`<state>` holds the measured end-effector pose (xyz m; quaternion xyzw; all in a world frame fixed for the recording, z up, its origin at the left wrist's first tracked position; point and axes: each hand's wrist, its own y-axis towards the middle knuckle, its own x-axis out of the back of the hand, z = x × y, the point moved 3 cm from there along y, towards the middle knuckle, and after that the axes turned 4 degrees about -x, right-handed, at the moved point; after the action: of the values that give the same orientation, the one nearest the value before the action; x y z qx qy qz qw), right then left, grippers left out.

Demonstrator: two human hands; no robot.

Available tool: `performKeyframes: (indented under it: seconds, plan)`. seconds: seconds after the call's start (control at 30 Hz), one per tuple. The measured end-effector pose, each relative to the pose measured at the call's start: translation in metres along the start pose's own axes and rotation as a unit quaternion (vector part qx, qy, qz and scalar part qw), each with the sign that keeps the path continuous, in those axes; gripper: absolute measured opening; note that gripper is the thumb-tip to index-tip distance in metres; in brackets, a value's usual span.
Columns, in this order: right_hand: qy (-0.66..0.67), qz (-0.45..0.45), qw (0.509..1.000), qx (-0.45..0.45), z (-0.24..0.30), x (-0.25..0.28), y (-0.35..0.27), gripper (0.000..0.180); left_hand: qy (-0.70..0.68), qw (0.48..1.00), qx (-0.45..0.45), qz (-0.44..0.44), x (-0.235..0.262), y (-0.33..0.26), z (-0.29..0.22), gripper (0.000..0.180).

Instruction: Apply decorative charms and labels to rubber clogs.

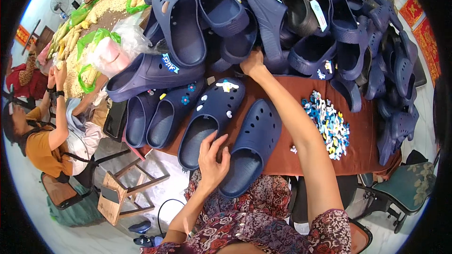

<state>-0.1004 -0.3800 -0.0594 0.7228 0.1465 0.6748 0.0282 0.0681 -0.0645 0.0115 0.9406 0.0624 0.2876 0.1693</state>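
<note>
Two navy foam clogs lie in front of me on the brown cloth. The left clog carries white, blue and yellow charms on its upper; the right clog has bare holes. My left hand hovers over the near ends of both, its fingers loosely curled and apart, with nothing in them. Stretched forward, my right hand reaches in among the piled navy clogs. Its fingers are hidden there, so its grip does not show. Right of that forearm lies a heap of small white, blue and yellow shoe charms.
More navy clogs are stacked along the right, with a black tagged clog at the back. Decorated clogs stand at the left. People work at a corn-covered table beyond; a wooden stool and a chair flank me.
</note>
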Motion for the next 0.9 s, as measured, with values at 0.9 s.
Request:
performKeyframes:
  seconds: [0.9]
  plan:
    - [0.024,-0.020,0.997,0.064,0.024,-0.030,0.014,0.038,0.042,0.999,-0.018,-0.012,0.003,-0.004,0.004,0.031]
